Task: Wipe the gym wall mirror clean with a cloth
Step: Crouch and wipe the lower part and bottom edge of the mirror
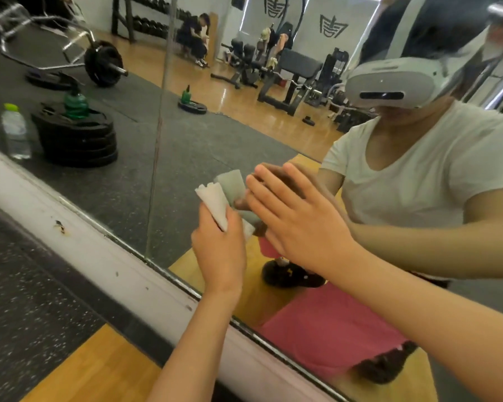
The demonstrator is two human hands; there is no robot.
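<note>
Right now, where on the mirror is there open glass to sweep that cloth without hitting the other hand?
Free: the mirror glass left of the cloth, across the vertical seam, above the white bottom frame, and above both hands. Crowded: right of the cloth, where the right hand spreads open close beside the left hand gripping it.

Two hands: left hand [219, 250], right hand [299, 221]. One white cloth [212, 203]. One mirror [186, 155], in two panels. Reflected there: one clear water bottle [15, 134], two green bottles [76, 103] [188, 94], one stack of weight plates [76, 140], perhaps four high, one lone plate [192, 108], one loaded barbell [105, 65], one seated person [193, 36].
</note>
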